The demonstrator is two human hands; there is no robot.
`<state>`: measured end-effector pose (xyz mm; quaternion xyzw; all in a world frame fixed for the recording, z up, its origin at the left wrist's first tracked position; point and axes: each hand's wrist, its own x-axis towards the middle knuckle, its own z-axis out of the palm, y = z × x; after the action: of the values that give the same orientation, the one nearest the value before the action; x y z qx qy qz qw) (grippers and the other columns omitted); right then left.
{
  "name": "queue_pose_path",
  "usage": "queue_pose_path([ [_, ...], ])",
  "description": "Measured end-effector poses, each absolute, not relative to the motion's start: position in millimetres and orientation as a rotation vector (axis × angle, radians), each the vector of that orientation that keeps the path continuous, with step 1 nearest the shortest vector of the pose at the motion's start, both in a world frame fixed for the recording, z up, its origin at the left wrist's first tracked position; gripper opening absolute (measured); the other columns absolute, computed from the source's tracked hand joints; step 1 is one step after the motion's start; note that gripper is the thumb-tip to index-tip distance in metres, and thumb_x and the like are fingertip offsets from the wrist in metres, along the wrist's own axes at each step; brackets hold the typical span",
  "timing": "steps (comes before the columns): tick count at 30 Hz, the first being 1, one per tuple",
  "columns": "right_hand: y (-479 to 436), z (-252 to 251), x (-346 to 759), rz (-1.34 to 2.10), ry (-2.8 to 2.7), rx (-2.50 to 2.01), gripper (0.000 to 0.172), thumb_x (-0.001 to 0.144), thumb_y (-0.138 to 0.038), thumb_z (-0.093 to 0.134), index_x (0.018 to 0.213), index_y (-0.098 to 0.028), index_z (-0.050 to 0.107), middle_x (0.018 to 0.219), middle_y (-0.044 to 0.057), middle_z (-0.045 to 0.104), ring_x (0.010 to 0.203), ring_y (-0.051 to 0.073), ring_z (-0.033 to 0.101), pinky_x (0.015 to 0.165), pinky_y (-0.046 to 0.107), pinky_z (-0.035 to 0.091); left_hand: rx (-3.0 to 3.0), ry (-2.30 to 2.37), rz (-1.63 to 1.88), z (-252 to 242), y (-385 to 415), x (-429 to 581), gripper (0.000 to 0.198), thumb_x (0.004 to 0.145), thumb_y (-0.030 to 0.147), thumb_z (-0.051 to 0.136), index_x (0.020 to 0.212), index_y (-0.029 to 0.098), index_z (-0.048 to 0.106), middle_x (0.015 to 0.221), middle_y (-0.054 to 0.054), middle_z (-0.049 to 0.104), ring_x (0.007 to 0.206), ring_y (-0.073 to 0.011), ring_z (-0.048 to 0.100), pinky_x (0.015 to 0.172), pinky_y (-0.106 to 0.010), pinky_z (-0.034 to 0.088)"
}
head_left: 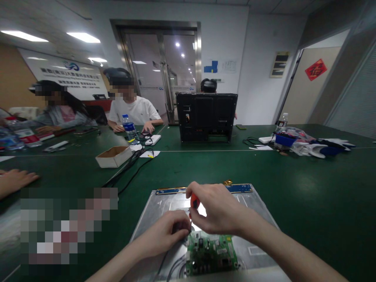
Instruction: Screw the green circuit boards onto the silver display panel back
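Note:
My right hand (216,207) is closed around the orange-and-black handle of a screwdriver (194,201), held upright with its shaft pointing down. The tip is at the upper left corner of a green circuit board (210,252). Close beside the shaft, my left hand (173,227) has its fingers pinched together near that corner; what they hold is hidden. The board lies on a silvery metal panel (152,211), with a narrow blue circuit strip (239,188) along its far edge. Dark cables run out at the board's left side.
On the green table (305,188) stand an open cardboard box (113,157), a water bottle (128,128) and black cables (125,164). A black monitor-like housing (207,117) stands across from me. Gloves and a blue tray (284,141) lie at right. Several people sit around; another person's hand (17,181) rests at left.

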<state>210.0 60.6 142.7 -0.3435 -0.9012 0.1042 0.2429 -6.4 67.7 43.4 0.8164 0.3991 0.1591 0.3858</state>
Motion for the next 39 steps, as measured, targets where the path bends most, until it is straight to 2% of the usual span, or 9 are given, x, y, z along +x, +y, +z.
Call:
queue_pose_path([
  [3,58.4,142.8,210.1,0.229,-2.465,-0.945,0.011,0.083,-0.028,0.060,0.089,-0.019,0.058,0.076,0.001,0.070,0.061,0.014,0.057,0.054,0.026,0.027,2.079,1.009,0.432,47.0,67.0,-4.8,0.010,0.086,0.024,0.056,0.088,0.018,0.063,0.087,-0.001,0.064,0.077,-0.0153,0.055,0.071,-0.028,0.045],
  [6,58.0,139.7,208.3,0.110,-2.456,-1.007,0.022,0.090,-0.040,0.057,0.080,-0.020,0.060,0.071,0.000,0.071,0.057,0.013,0.057,0.052,0.027,0.021,2.072,0.979,0.431,50.5,65.8,-3.5,0.012,0.085,0.020,0.055,0.093,0.019,0.063,0.089,-0.001,0.065,0.078,-0.0152,0.056,0.070,-0.027,0.046],
  [10,59.0,136.5,205.4,0.026,-2.480,-1.053,0.022,0.092,-0.039,0.056,0.080,-0.021,0.062,0.069,0.001,0.072,0.055,0.013,0.057,0.051,0.027,0.016,2.090,1.024,0.447,48.6,65.3,-4.3,0.012,0.085,0.023,0.055,0.090,0.018,0.064,0.091,-0.002,0.065,0.078,-0.0155,0.056,0.071,-0.027,0.046],
  [14,57.8,139.0,204.6,0.026,-2.516,-1.045,0.011,0.086,-0.029,0.057,0.087,-0.019,0.060,0.074,0.002,0.072,0.056,0.014,0.057,0.050,0.027,0.017,2.104,1.008,0.442,44.1,66.6,-5.3,0.010,0.085,0.025,0.056,0.088,0.018,0.063,0.090,-0.002,0.065,0.080,-0.0163,0.056,0.073,-0.028,0.045],
  [19,56.0,144.8,207.8,0.095,-2.515,-0.993,0.018,0.080,-0.025,0.058,0.095,-0.017,0.055,0.080,0.002,0.070,0.058,0.014,0.056,0.050,0.027,0.020,2.122,1.001,0.459,43.1,67.5,-5.0,0.010,0.086,0.025,0.055,0.086,0.018,0.062,0.083,-0.001,0.062,0.076,-0.0154,0.054,0.069,-0.027,0.043],
  [22,56.7,145.2,209.2,0.098,-2.519,-0.977,0.016,0.086,-0.033,0.058,0.094,-0.020,0.055,0.081,0.001,0.070,0.061,0.014,0.058,0.050,0.027,0.021,2.126,0.990,0.458,44.0,66.7,-6.0,0.010,0.086,0.024,0.056,0.088,0.018,0.063,0.087,-0.002,0.063,0.077,-0.0159,0.055,0.070,-0.028,0.044],
  [26,58.9,141.0,207.0,0.058,-2.545,-1.013,0.023,0.093,-0.044,0.056,0.090,-0.021,0.056,0.082,0.001,0.073,0.063,0.016,0.063,0.051,0.028,0.019,2.109,0.992,0.453,44.8,64.8,-6.9,0.013,0.088,0.025,0.054,0.095,0.019,0.063,0.092,-0.002,0.064,0.080,-0.0160,0.056,0.072,-0.028,0.045],
  [31,57.4,140.7,204.3,0.065,-2.549,-1.033,0.011,0.091,-0.029,0.054,0.098,-0.020,0.054,0.085,0.003,0.072,0.065,0.016,0.062,0.052,0.029,0.023,2.130,1.012,0.442,46.1,65.2,-4.5,0.013,0.087,0.027,0.055,0.090,0.018,0.063,0.089,-0.003,0.065,0.078,-0.0161,0.056,0.071,-0.027,0.045],
  [39,54.8,144.8,207.8,0.096,-2.530,-1.010,0.022,0.080,-0.024,0.053,0.101,-0.018,0.053,0.085,0.003,0.069,0.061,0.016,0.058,0.050,0.029,0.023,2.147,0.997,0.465,46.5,63.3,-4.0,0.014,0.090,0.028,0.054,0.090,0.018,0.063,0.091,-0.004,0.065,0.083,-0.0181,0.057,0.077,-0.031,0.046],
])
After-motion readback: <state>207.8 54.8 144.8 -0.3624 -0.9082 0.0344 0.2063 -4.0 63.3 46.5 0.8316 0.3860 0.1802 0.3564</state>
